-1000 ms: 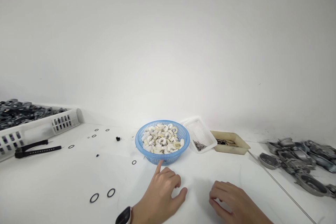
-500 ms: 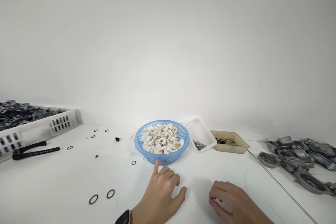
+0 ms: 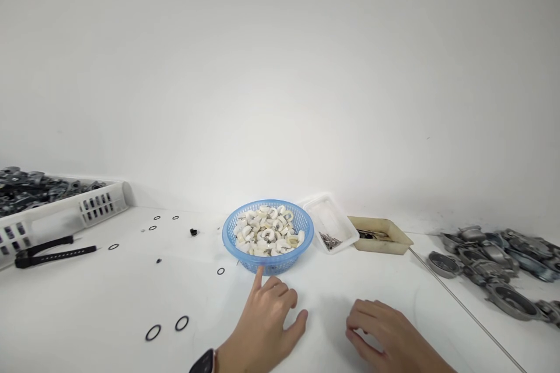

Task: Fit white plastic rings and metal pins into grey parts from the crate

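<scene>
Blue basket [image 3: 268,260], heaped with white curved parts [image 3: 266,234], sits at 12 o'clock from my left hand [image 3: 266,317], whose index finger [image 3: 257,281] points at the basket's near wall; whether the tip touches, I cannot tell. That hand is loosely spread, with nothing seen in its hold. My right hand [image 3: 380,324], at 3 o'clock from it, is half-curled, no object visible in its grasp. A hard press on the rim could, I judge, spill the pile; a knock toward 3 o'clock could jar the white tray [image 3: 328,218] and scatter its metal pins [image 3: 330,242].
</scene>
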`<state>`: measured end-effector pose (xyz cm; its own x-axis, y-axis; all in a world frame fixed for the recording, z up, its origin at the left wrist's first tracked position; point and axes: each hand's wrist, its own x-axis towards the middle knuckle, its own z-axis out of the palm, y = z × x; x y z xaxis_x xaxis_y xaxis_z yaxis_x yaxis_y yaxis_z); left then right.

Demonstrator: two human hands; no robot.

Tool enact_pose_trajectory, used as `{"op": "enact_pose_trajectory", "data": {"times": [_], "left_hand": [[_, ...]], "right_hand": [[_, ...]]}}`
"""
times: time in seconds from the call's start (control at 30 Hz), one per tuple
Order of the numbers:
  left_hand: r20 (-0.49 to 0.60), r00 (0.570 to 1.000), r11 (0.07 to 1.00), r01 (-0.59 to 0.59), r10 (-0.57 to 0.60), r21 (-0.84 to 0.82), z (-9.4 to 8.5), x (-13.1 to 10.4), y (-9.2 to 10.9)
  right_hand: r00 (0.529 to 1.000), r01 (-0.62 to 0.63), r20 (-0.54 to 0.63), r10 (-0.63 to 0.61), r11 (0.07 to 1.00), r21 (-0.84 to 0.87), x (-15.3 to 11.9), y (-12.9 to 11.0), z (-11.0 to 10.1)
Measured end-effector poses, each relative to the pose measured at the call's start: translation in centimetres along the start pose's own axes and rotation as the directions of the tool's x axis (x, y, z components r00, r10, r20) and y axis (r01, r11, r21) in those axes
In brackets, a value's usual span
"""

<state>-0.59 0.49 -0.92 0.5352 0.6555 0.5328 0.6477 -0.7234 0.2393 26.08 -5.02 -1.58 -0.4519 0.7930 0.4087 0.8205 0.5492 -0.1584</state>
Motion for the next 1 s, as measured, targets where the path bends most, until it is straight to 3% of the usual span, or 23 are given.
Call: {"op": "enact_pose_trajectory", "data": {"times": [0.27,1.0], "left_hand": [[-0.009,1.000,1.000,-0.008,0.008,-0.003,-0.01,0.00,-0.03],[-0.023,1.000,0.999,-0.010,0.010,0.036,0.12,0.03,-0.19]], "right_hand": [[0.998,-0.013,0.057,0.014,1.000,-0.015,0.05,0.04,0.43],[0.997,-0.040,0.066,0.042,0.999,-0.031,-0.11,-0.41,0.31]]}}
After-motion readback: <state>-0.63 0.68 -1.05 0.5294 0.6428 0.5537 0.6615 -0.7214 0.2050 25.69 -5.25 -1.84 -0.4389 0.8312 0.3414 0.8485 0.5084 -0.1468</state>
